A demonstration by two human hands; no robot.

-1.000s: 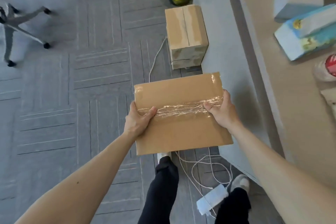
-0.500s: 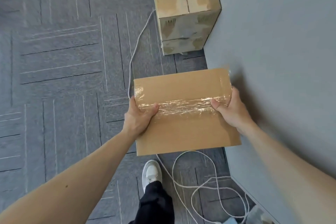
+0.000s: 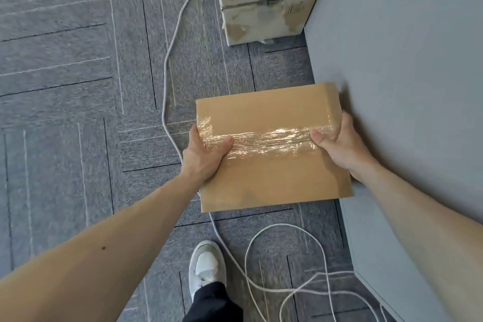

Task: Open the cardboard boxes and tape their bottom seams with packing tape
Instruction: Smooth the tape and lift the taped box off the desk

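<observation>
Head view: left hand (image 3: 206,157) and right hand (image 3: 337,144) each grip opposite edges of cardboard box (image 3: 271,172), thumbs pressed on clear packing tape (image 3: 269,138) along its seam.

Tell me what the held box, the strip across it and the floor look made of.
The held box: plain brown cardboard, matte, going by its flat tan face and folded edge.
The strip: clear plastic packing tape, glossy; it glints and wrinkles, and the cardboard shows through.
The floor: grey carpet tiles, probably short pile; fine ribbed texture and square seams.
</observation>
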